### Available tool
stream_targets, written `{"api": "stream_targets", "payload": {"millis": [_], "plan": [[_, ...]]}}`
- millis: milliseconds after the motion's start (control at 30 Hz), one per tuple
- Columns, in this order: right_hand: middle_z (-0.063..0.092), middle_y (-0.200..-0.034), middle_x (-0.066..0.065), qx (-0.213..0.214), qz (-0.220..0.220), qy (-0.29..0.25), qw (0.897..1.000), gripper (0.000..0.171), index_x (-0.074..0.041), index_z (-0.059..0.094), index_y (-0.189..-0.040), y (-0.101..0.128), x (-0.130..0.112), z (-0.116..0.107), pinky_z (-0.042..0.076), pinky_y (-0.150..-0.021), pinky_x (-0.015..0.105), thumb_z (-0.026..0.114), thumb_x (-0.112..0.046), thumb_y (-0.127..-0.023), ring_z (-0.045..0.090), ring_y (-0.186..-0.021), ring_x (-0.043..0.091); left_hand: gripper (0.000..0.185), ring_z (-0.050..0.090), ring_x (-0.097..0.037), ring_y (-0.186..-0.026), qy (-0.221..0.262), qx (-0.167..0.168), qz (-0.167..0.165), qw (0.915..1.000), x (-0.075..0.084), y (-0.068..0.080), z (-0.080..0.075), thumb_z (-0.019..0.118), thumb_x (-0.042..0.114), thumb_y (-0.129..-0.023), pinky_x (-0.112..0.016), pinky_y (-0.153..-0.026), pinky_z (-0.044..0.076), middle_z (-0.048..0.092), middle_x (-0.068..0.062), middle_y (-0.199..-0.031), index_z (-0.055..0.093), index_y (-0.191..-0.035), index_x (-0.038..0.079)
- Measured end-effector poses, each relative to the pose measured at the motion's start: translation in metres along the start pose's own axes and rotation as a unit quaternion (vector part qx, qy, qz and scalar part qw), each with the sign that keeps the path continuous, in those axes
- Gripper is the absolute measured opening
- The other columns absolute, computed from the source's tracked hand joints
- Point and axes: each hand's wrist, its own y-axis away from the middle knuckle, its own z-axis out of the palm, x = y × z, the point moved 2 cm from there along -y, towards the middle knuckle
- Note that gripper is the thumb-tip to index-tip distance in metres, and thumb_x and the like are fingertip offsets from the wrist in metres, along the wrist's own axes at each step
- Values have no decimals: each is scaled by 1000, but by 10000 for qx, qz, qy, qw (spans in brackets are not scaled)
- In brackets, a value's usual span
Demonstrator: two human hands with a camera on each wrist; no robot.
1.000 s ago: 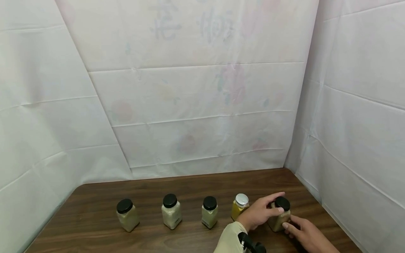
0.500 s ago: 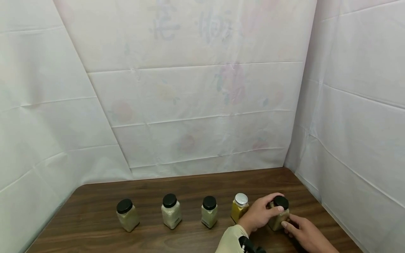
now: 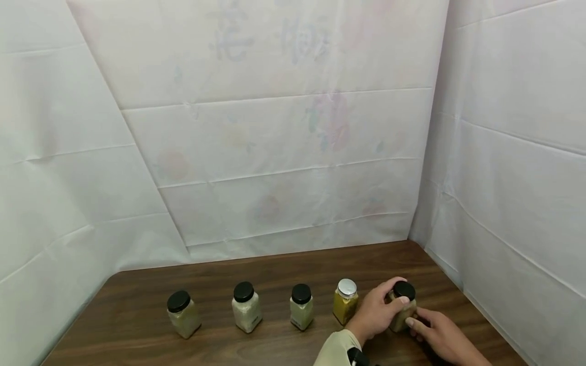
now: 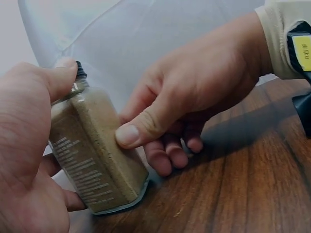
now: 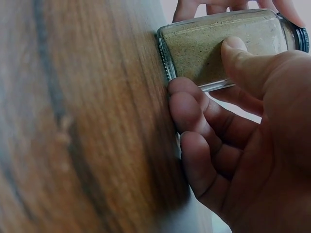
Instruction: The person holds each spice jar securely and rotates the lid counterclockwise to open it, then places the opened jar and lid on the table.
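A glass spice jar [image 3: 403,307] of brown powder with a black lid stands at the right end of a row on the wooden table [image 3: 137,330]. My left hand [image 3: 376,311] grips the jar from the left, thumb up by the lid. My right hand [image 3: 435,333] holds it from the right, thumb pressed on its side. In the left wrist view the jar [image 4: 92,145] sits between my left hand [image 4: 26,145] and right hand [image 4: 194,92]. In the right wrist view my right hand [image 5: 252,121] has its thumb on the jar [image 5: 218,43] and its fingers curled by the base.
Left of the held jar stand a yellow jar with a silver lid [image 3: 345,301] and three pale jars with black lids [image 3: 301,306] [image 3: 245,307] [image 3: 182,314]. White sheets wall the table at the back and both sides; the right wall [image 3: 503,229] is close to my right hand.
My left hand's fingers have closed tighter round the jar's top. My right hand has stayed against the jar's side. The view has shifted slightly.
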Motion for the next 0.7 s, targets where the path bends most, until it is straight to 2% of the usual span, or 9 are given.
{"api": "stream_targets", "payload": {"millis": [100,200,300,433,500,600,700], "plan": [[62,-83,2,51,-10,157,9999,28,-6,63,-98,1,-1,-2,49,-62,28,55,-33,-103,58,-70,10,31,56,-2,-109,27,94,68,9999,1,1,3,63,34,-100,-28,-90,46,60,18,-123,61,-131,36],[62,-81,0,101,-69,265,9996,28,-7,64,-96,2,-3,-5,48,-62,28,56,-33,-103,58,-69,8,32,55,-2,-109,102,-60,145,9998,2,0,3,62,33,-101,-27,-91,45,59,17,-123,60,-132,34],[63,-82,-1,120,-76,280,9995,29,-6,66,-103,3,-2,-6,48,-62,28,57,-34,-103,58,-70,8,33,55,-3,-109,339,-452,125,9983,1,-2,-1,59,29,-103,-27,-91,45,59,14,-123,57,-136,32],[65,-91,1,77,75,134,9999,40,-2,64,-123,1,1,-5,48,-65,28,58,-36,-102,59,-75,10,37,55,-4,-113,811,-945,-89,9922,-3,-5,-5,57,25,-104,-26,-93,45,57,12,-129,54,-140,30],[67,-101,4,44,135,-29,9999,49,2,58,-133,0,3,-3,49,-67,28,59,-36,-101,61,-79,11,39,54,-5,-116,992,-1069,-190,9891,-4,-6,-7,57,24,-104,-26,-94,44,55,12,-133,53,-142,30],[66,-110,8,12,131,-191,9997,56,6,51,-139,0,4,-2,50,-70,28,59,-35,-101,62,-83,14,41,53,-5,-119,1120,-1107,-243,9872,-6,-7,-7,58,24,-103,-26,-95,44,53,11,-136,53,-143,30],[66,-110,8,-13,118,-242,9996,58,7,49,-140,0,4,-2,50,-70,28,59,-35,-101,63,-84,15,42,53,-6,-120,1083,-1091,-164,9880,-6,-8,-6,59,24,-103,-26,-96,44,53,10,-138,53,-144,29]]}}
